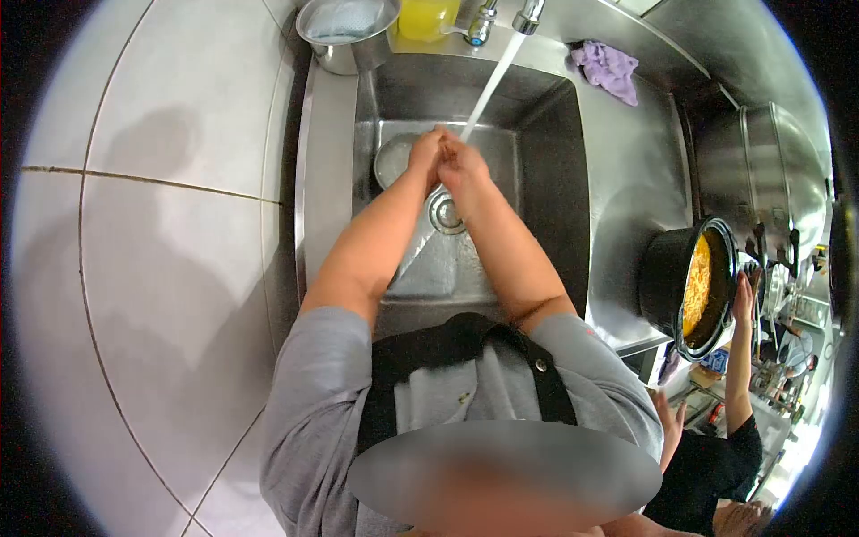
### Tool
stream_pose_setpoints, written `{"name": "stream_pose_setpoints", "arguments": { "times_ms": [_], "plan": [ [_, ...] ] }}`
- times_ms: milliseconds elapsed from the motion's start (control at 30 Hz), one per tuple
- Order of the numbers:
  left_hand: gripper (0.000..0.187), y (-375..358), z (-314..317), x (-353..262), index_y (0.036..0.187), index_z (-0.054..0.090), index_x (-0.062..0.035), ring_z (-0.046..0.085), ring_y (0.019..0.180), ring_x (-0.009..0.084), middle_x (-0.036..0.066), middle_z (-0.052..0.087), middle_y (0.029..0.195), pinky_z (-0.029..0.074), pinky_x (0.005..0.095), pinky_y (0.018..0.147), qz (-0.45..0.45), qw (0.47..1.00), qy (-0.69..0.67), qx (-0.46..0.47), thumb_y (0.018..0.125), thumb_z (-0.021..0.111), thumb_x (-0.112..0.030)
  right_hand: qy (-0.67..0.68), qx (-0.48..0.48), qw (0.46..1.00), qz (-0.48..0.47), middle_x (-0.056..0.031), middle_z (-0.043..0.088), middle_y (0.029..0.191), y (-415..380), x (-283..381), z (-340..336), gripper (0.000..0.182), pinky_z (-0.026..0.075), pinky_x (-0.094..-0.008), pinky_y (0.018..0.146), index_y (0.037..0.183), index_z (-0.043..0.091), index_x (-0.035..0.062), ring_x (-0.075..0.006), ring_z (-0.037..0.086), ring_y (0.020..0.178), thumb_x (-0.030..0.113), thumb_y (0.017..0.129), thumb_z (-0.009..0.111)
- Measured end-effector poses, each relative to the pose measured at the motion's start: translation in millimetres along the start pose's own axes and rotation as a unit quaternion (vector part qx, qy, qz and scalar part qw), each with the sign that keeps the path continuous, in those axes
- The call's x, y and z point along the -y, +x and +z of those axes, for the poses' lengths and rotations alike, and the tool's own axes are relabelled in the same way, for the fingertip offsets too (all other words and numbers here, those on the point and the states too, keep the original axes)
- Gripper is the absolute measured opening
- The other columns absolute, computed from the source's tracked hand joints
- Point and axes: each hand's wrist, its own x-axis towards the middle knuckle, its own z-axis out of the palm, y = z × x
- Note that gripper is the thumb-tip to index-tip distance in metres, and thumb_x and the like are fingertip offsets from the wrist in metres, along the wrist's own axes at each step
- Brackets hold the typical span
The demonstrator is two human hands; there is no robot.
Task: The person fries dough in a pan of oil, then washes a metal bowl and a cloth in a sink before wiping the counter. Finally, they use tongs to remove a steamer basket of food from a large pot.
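Observation:
Over the metal sink [528,224], my left hand [429,154] and my right hand [464,165] are pressed together with fingers closed round each other. Whether anything lies between them is hidden. A stream of water [495,85] runs from the faucet [529,16] and falls right beside the fingers. Partly behind my left hand, a round, shallow dish-like thing [392,161] rests on the sink floor. Below the hands is the round drain [447,213].
Behind the sink stand a metal pot [347,52] and a yellow container [424,18]. A purple cloth [608,72] lies at the back right. On the right, a black pot [667,282] holds orange food, and another person's hand [744,295] is near its rim.

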Motion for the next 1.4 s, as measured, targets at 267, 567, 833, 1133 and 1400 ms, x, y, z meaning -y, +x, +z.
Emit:
{"name": "stream_pose_setpoints", "arguments": {
  "times_ms": [267, 567, 833, 1133, 1400],
  "plan": [
    [0.021, 16.8, -0.7, 34.0, 0.102, 0.050, -0.0075, 0.055, 0.080, 0.0267, 0.014, 0.057, 0.093, 0.045, 0.0333, 0.072, -0.067, 0.950, -0.235, 0.193, 0.090, 0.039, -0.021, -0.229, -0.073, 0.949, -0.204, -0.0091, 0.048, 0.072, 61.9, 8.8, 3.0, 0.007, 0.042, -0.0270, 0.047, 0.088, 0.046, 0.0002, -0.0178, 0.048, 0.057, 0.006, 0.086, 0.047],
    [0.050, -56.5, 65.9, 65.9, 0.125, 0.041, -0.0001, 0.052, 0.100, 0.0281, 0.017, 0.054, 0.110, 0.042, 0.0377, 0.084, 0.041, 0.902, 0.405, -0.144, 0.084, 0.050, -0.028, -0.960, -0.054, 0.198, -0.190, -0.0131, 0.058, 0.110, 62.6, 44.7, -34.2, 0.033, 0.037, -0.0508, 0.091, 0.115, 0.050, 0.0107, -0.0315, 0.054, 0.105, 0.020, 0.083, 0.049],
    [0.065, 27.8, -32.8, 68.2, 0.128, 0.031, 0.0013, 0.048, 0.110, 0.0312, 0.021, 0.046, 0.121, 0.037, 0.0348, 0.092, 0.139, 0.850, 0.495, -0.113, 0.074, 0.062, -0.018, -0.958, 0.016, -0.124, -0.256, -0.0085, 0.016, 0.148, -4.3, 2.8, -26.4, 0.056, 0.008, -0.0479, 0.108, 0.139, 0.028, 0.0107, -0.0307, 0.012, 0.136, 0.022, 0.085, 0.041],
    [0.045, -2.1, -14.5, 27.7, 0.090, 0.061, 0.0055, 0.059, 0.080, 0.0255, 0.017, 0.063, 0.089, 0.045, 0.0391, 0.072, 0.068, 0.818, 0.559, -0.114, 0.085, 0.047, -0.037, -0.979, 0.119, 0.005, -0.164, -0.0146, 0.029, 0.140, -51.5, -13.2, -40.2, 0.051, 0.015, -0.0427, 0.108, 0.134, 0.035, 0.0049, -0.0314, 0.025, 0.131, 0.017, 0.085, 0.046],
    [0.035, 32.5, -24.5, 16.3, 0.086, 0.054, -0.0067, 0.060, 0.067, 0.0230, 0.011, 0.059, 0.074, 0.050, 0.0350, 0.062, -0.077, 0.996, 0.037, -0.004, 0.091, 0.041, -0.038, -0.500, 0.058, 0.847, -0.168, -0.0226, 0.059, 0.104, -21.7, 6.6, -22.5, 0.036, 0.033, -0.0359, 0.096, 0.116, 0.053, -0.0023, -0.0279, 0.042, 0.119, 0.017, 0.086, 0.047]
  ]
}}
